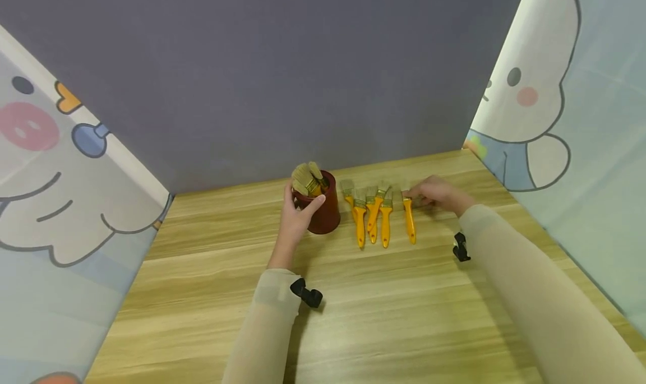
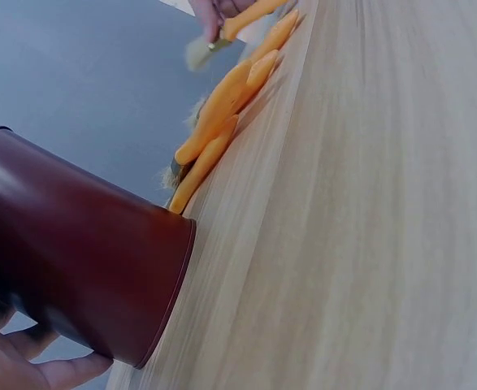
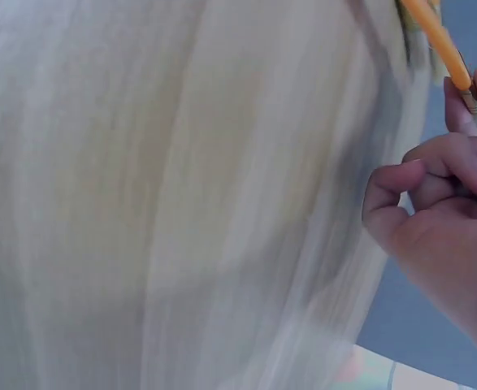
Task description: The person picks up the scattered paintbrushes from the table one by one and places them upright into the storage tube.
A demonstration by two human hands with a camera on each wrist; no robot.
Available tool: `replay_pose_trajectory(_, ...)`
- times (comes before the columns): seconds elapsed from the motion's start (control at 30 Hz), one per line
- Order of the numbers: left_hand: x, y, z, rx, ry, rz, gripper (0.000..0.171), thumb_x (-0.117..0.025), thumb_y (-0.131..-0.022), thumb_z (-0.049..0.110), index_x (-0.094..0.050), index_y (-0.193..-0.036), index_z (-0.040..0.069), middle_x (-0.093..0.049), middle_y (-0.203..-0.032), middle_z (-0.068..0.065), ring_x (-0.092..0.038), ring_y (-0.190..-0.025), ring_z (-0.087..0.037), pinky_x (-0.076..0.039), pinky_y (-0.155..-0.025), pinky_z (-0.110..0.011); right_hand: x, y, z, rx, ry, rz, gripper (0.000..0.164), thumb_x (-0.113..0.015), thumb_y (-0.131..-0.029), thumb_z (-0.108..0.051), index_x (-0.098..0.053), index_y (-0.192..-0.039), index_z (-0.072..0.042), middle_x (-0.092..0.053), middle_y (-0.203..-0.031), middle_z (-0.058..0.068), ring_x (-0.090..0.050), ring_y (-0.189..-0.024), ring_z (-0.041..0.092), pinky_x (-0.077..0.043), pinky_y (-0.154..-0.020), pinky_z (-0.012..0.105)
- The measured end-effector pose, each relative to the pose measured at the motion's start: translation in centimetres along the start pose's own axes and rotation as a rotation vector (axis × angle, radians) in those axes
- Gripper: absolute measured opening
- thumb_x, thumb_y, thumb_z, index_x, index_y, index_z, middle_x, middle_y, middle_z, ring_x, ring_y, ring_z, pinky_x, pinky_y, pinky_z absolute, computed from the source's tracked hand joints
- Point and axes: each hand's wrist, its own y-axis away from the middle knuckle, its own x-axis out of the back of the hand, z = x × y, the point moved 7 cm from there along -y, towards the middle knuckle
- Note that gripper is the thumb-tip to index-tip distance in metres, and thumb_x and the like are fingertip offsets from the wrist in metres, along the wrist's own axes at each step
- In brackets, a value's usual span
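Observation:
My left hand [image 1: 294, 218] grips a dark red cylindrical container [image 1: 324, 218] from its left side, thumb near the rim. In the left wrist view, fingertips curl against the container [image 2: 84, 236], which stands on the table. Several paintbrushes [image 1: 305, 177] stick out of its top, bristles up. My right hand [image 1: 438, 193] pinches a paintbrush with a yellow handle [image 1: 410, 224] near its metal band. In the right wrist view, fingers and thumb hold that paintbrush [image 3: 437, 41] by its bristle end. Between the hands lie several more yellow-handled paintbrushes [image 1: 386, 227], some overlapping, bristles pointing away.
The wood-grain table [image 1: 202, 294] ends at a grey wall [image 1: 323, 75] just behind the container. Cartoon-printed panels, one on the left [image 1: 60, 193] and one on the right [image 1: 600, 165], flank the table.

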Motion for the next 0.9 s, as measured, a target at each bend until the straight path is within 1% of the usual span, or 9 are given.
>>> replay_pose_trajectory(0.1, 0.0, -0.2, -0.1, -0.007, 0.001, 0.004, 0.098, -0.083, -0.087, 0.062, -0.023, -0.163, 0.052, -0.036, -0.17, 0.0, -0.043, -0.155, -0.033, -0.04, -0.125, -0.059, 0.9, 0.4, -0.5, 0.018, -0.103, 0.034, 0.017, -0.073, -0.101, -0.018, -0.069, -0.101, -0.001, -0.026, -0.057, -0.01, -0.028, -0.056, 0.012, -0.034, -0.06, 0.03)
replay_pose_trajectory(0.2, 0.0, -0.3, -0.2, -0.005, 0.0, 0.004, 0.098, -0.083, -0.086, 0.062, -0.022, -0.163, 0.053, -0.036, -0.171, 0.001, -0.042, -0.156, -0.033, -0.04, -0.125, -0.058, 1.5, 0.7, -1.6, 0.057, -0.134, 0.059, 0.054, -0.072, -0.103, -0.019, -0.057, -0.145, 0.009, -0.03, -0.059, -0.011, -0.027, -0.054, 0.01, -0.033, -0.056, 0.027)
replay_pose_trajectory(0.27, 0.1, -0.3, -0.3, -0.004, 0.0, 0.001, 0.098, -0.083, -0.087, 0.062, -0.022, -0.163, 0.053, -0.035, -0.171, 0.002, -0.041, -0.156, -0.033, -0.04, -0.126, -0.058, 1.9, 0.9, -2.6, 0.097, -0.139, 0.095, 0.06, -0.072, -0.103, -0.022, -0.053, -0.151, 0.009, -0.038, -0.061, -0.012, -0.026, -0.052, 0.007, -0.031, -0.053, 0.025)
replay_pose_trajectory(0.37, 0.1, -0.3, -0.4, -0.001, 0.002, -0.003, 0.098, -0.083, -0.087, 0.061, -0.022, -0.163, 0.053, -0.034, -0.171, 0.002, -0.041, -0.156, -0.033, -0.04, -0.126, -0.058, 2.2, 1.3, -4.5, 0.172, -0.166, 0.172, 0.054, -0.076, -0.101, -0.025, -0.062, -0.144, 0.005, -0.049, -0.063, -0.013, -0.024, -0.051, 0.006, -0.029, -0.051, 0.024)
replay_pose_trajectory(0.43, 0.1, -0.2, -0.3, 0.001, 0.001, -0.004, 0.098, -0.082, -0.087, 0.061, -0.022, -0.164, 0.052, -0.034, -0.172, 0.001, -0.041, -0.157, -0.033, -0.039, -0.126, -0.058, 2.4, 1.7, -5.8, 0.221, -0.19, 0.227, 0.04, -0.079, -0.099, -0.026, -0.074, -0.129, 0.0, -0.054, -0.064, -0.011, -0.024, -0.051, 0.007, -0.029, -0.051, 0.025)
replay_pose_trajectory(0.6, 0.0, 0.0, -0.2, 0.01, 0.001, -0.004, 0.099, -0.083, -0.088, 0.06, -0.021, -0.164, 0.05, -0.034, -0.172, 0.0, -0.04, -0.157, -0.034, -0.039, -0.126, -0.057, 2.0, 2.3, -8.7, 0.298, -0.201, 0.271, 0.018, -0.083, -0.096, -0.03, -0.083, -0.1, -0.012, -0.045, -0.056, -0.009, -0.025, -0.053, 0.01, -0.029, -0.053, 0.028)
replay_pose_trajectory(0.7, -0.1, 0.0, -0.2, 0.012, 0.007, -0.008, 0.098, -0.083, -0.089, 0.058, -0.021, -0.165, 0.05, -0.034, -0.172, 0.001, -0.04, -0.157, -0.033, -0.039, -0.126, -0.056, 1.5, 2.5, -10.2, 0.319, -0.178, 0.269, 0.024, -0.082, -0.096, -0.032, -0.083, -0.106, -0.011, -0.056, -0.065, -0.009, -0.024, -0.053, 0.01, -0.03, -0.054, 0.029)
replay_pose_trajectory(0.8, 0.0, 0.1, -0.1, 0.016, 0.014, -0.013, 0.098, -0.082, -0.089, 0.057, -0.02, -0.165, 0.05, -0.034, -0.171, 0.001, -0.042, -0.156, -0.031, -0.04, -0.126, -0.056, 1.0, 2.7, -11.8, 0.341, -0.143, 0.273, 0.032, -0.083, -0.095, -0.036, -0.082, -0.113, -0.01, -0.071, -0.087, -0.008, -0.024, -0.052, 0.011, -0.031, -0.055, 0.029)
replay_pose_trajectory(0.9, 0.0, 0.1, 0.0, 0.02, 0.026, -0.02, 0.098, -0.082, -0.09, 0.055, -0.019, -0.165, 0.05, -0.034, -0.171, 0.002, -0.041, -0.156, -0.03, -0.04, -0.126, -0.056, 0.5, 2.8, -13.3, 0.369, -0.145, 0.266, 0.035, -0.084, -0.094, -0.036, -0.082, -0.116, -0.009, -0.075, -0.098, -0.007, -0.022, -0.051, 0.012, -0.03, -0.054, 0.03)
